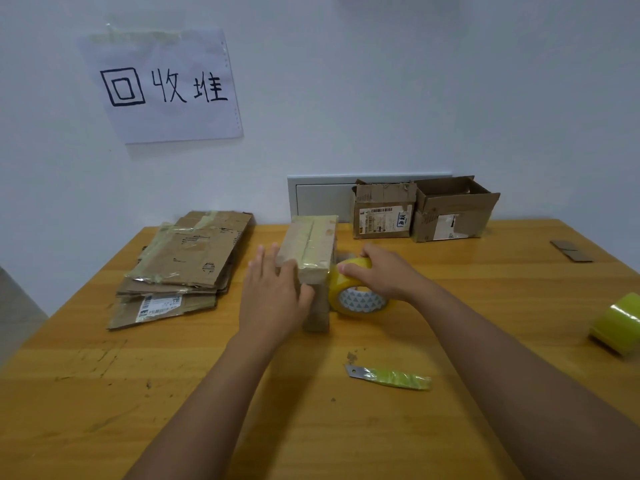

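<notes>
Cardboard box (309, 247), taped glossy on top, w/ left hand (273, 299) flat against its side, fingers straight; right hand (381, 275) grips round yellow tape roll (353, 296) beside it.

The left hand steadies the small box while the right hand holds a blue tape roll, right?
Not blue: the head view shows the tape roll is yellow. The left hand steadies the small box while the right hand holds that roll.

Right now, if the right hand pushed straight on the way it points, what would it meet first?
The taped box: the right hand points left at it, and the tape roll it grips seems already against its side.
</notes>
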Action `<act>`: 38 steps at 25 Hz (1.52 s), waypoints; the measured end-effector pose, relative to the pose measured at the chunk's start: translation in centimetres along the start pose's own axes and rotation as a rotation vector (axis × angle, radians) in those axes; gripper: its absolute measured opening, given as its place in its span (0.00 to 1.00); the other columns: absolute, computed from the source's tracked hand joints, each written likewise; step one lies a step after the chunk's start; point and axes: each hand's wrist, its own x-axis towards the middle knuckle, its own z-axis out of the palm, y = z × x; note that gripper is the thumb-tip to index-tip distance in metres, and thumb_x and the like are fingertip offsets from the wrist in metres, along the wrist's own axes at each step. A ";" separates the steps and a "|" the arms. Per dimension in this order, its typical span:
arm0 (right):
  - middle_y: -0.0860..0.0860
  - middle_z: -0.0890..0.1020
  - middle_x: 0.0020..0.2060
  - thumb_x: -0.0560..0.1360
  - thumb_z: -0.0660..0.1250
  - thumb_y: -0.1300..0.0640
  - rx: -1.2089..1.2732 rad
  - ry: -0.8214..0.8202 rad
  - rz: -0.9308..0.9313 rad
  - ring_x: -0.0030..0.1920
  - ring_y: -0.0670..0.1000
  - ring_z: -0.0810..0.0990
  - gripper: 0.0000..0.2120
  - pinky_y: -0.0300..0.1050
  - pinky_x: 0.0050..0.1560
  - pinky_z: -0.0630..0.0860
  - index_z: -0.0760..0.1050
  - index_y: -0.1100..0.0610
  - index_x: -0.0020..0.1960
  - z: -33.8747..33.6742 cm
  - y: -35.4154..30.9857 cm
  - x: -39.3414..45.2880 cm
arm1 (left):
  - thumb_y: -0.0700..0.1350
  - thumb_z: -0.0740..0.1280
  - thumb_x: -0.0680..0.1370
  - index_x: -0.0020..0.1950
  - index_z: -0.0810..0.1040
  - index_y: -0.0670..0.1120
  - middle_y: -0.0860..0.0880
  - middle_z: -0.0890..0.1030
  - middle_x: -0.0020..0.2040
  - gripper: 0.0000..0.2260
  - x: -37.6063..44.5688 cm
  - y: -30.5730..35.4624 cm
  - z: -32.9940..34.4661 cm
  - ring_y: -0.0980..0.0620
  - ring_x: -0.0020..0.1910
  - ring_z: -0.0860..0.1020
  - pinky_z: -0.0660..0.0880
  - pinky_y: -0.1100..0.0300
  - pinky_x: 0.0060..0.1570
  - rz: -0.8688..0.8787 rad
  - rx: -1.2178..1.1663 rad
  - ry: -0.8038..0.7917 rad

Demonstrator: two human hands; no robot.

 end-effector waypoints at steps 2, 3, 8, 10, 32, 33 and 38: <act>0.47 0.75 0.43 0.74 0.65 0.35 0.035 -0.008 0.024 0.41 0.47 0.73 0.22 0.44 0.37 0.68 0.67 0.52 0.53 0.0 0.2 -0.2 | 0.53 0.59 0.80 0.76 0.62 0.49 0.45 0.57 0.79 0.25 0.3 0.7 0.3 0.45 0.78 0.53 0.53 0.51 0.76 0.157 0.047 0.004; 0.46 0.74 0.44 0.74 0.66 0.36 0.063 -0.022 0.031 0.42 0.46 0.72 0.23 0.44 0.37 0.68 0.65 0.52 0.56 -0.1 0.4 -0.4 | 0.53 0.60 0.80 0.76 0.61 0.51 0.46 0.60 0.78 0.25 0.4 0.9 0.5 0.46 0.76 0.57 0.58 0.51 0.74 0.210 0.053 -0.017; 0.48 0.67 0.56 0.71 0.76 0.50 0.184 -0.146 -0.009 0.54 0.50 0.74 0.35 0.43 0.45 0.79 0.56 0.48 0.67 -0.4 2.9 -2.2 | 0.50 0.66 0.79 0.68 0.74 0.53 0.42 0.75 0.66 0.17 1.2 0.4 1.4 0.41 0.66 0.71 0.71 0.47 0.62 0.283 0.122 0.025; 0.52 0.70 0.58 0.72 0.75 0.53 0.126 -0.100 -0.007 0.55 0.53 0.75 0.34 0.51 0.48 0.80 0.57 0.48 0.68 0.3 4.4 -2.7 | 0.47 0.71 0.76 0.63 0.78 0.50 0.39 0.76 0.63 0.15 1.4 0.2 1.6 0.38 0.62 0.74 0.75 0.46 0.56 0.289 0.081 0.041; 0.54 0.72 0.56 0.73 0.63 0.68 -0.220 0.389 -0.055 0.58 0.56 0.70 0.31 0.50 0.48 0.74 0.67 0.50 0.73 -3.6 12.6 -6.3 | 0.52 0.59 0.83 0.72 0.68 0.57 0.45 0.67 0.73 0.17 1.0 1.8 0.1 0.44 0.68 0.70 0.77 0.50 0.57 0.164 0.183 -0.103; 0.55 0.73 0.57 0.73 0.63 0.68 -0.212 0.413 -0.036 0.58 0.57 0.71 0.31 0.48 0.46 0.72 0.68 0.50 0.74 -3.8 13.3 -6.6 | 0.51 0.59 0.83 0.72 0.68 0.57 0.46 0.68 0.72 0.17 1.1 1.8 0.0 0.44 0.67 0.71 0.78 0.50 0.56 0.160 0.179 -0.105; 0.53 0.73 0.60 0.75 0.62 0.66 -0.186 0.464 0.039 0.52 0.53 0.72 0.32 0.44 0.40 0.68 0.63 0.47 0.76 -3.7 14.8 -7.6 | 0.52 0.58 0.83 0.72 0.68 0.58 0.47 0.67 0.73 0.16 0.8 1.8 0.2 0.44 0.68 0.70 0.77 0.50 0.56 0.155 0.191 -0.109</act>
